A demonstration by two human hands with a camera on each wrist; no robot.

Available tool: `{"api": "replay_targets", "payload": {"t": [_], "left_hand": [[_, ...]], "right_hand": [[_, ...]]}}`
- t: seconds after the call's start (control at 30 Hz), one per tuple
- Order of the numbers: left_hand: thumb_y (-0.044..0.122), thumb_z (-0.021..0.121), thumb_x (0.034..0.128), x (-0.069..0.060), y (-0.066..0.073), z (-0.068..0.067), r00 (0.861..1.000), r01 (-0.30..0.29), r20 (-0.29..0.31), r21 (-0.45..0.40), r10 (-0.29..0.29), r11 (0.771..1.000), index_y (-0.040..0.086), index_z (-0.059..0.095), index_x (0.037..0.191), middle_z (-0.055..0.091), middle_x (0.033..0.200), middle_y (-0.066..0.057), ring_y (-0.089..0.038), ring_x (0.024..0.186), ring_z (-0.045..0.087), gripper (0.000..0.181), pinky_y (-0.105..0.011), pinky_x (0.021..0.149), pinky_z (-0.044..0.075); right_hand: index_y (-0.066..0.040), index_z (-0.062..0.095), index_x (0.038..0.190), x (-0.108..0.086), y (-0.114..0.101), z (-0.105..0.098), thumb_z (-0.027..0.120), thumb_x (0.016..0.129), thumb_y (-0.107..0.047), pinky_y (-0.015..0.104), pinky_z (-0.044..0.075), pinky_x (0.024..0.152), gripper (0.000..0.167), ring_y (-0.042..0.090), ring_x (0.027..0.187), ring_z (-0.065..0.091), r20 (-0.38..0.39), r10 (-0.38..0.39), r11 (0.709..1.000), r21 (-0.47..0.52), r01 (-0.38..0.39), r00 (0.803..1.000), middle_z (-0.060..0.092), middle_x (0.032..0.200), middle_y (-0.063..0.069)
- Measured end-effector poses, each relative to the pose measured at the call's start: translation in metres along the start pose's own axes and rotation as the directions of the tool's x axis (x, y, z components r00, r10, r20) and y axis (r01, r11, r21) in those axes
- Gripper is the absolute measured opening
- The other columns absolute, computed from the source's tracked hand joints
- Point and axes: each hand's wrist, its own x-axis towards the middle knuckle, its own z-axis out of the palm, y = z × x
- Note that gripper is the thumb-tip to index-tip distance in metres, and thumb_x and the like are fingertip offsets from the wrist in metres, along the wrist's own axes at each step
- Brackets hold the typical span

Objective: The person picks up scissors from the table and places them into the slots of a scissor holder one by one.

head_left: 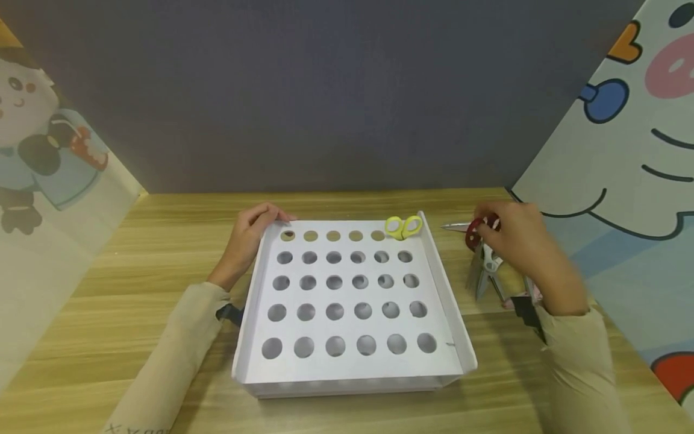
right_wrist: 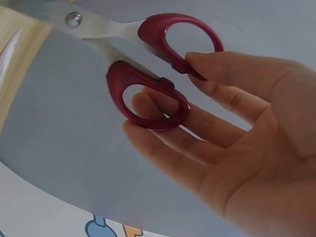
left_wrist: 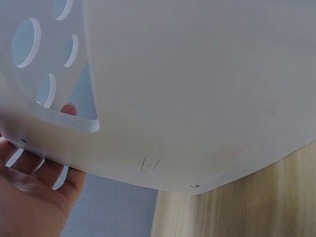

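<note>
A white rack [head_left: 347, 295] with rows of round holes and raised side walls stands on the table. At its back left corner my left hand [head_left: 252, 232] holds the edge; in the left wrist view the fingers [left_wrist: 73, 185] bend against the rack's wall [left_wrist: 187, 98], with one fingertip showing over the rim. To the right of the rack my right hand [head_left: 515, 232] pinches red-handled scissors [right_wrist: 148, 98] by their finger loops, the blades spread apart. Yellow-handled scissors [head_left: 401, 228] stand in the rack's back right hole, loops up.
More metal scissors [head_left: 490, 268] lie on the table below my right hand, partly hidden by it; a pink handle [head_left: 534, 294] shows near the wrist. A dark grey panel [head_left: 325, 96] closes off the back. Cartoon-printed walls flank both sides.
</note>
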Motion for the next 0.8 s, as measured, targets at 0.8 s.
{"api": "replay_targets", "payload": {"t": [0.8], "left_hand": [[0.016,0.048,0.1055,0.000,-0.002,0.000,1.000,0.003,-0.001,0.003,-0.003,1.000,-0.012,0.063,0.090,0.070,0.101,-0.024,-0.028,0.099,0.069,0.036,-0.028,0.087,0.054]], "right_hand": [[0.004,0.068,0.100,-0.001,-0.023,-0.010,0.072,0.086,0.005,0.014,0.036,0.074,0.015,0.033,0.079,0.066,-0.485,-0.105,0.991,0.022,0.132,0.868,0.070,0.090,0.020]]}}
